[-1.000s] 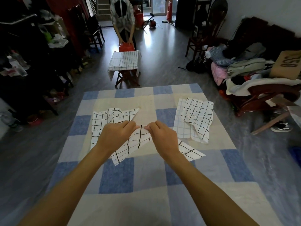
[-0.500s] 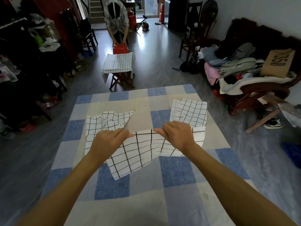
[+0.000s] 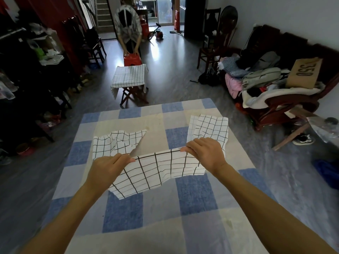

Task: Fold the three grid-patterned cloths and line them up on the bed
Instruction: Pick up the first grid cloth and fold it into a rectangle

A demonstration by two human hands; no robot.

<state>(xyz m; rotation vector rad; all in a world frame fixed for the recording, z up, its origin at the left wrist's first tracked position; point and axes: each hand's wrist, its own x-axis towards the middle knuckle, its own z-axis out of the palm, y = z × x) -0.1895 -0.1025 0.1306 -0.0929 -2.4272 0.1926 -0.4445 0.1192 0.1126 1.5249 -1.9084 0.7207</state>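
Three white cloths with black grid lines are on the bed, which has a blue and beige checked cover. The middle cloth is stretched between both hands and lifted by its far edge. My left hand pinches its left corner, and my right hand pinches its right corner. Behind my left hand a second cloth lies rumpled on the cover. The third cloth lies at the back right, partly hidden by my right hand.
Beyond the bed's far edge stands a small stool with a grid cloth over it. A person bends over a red stool behind that. A cluttered wooden sofa is to the right, dark shelves to the left.
My hands have moved apart, from almost touching to wide apart. The middle cloth has been pulled out from a bunched shape into a taut strip held at both corners.
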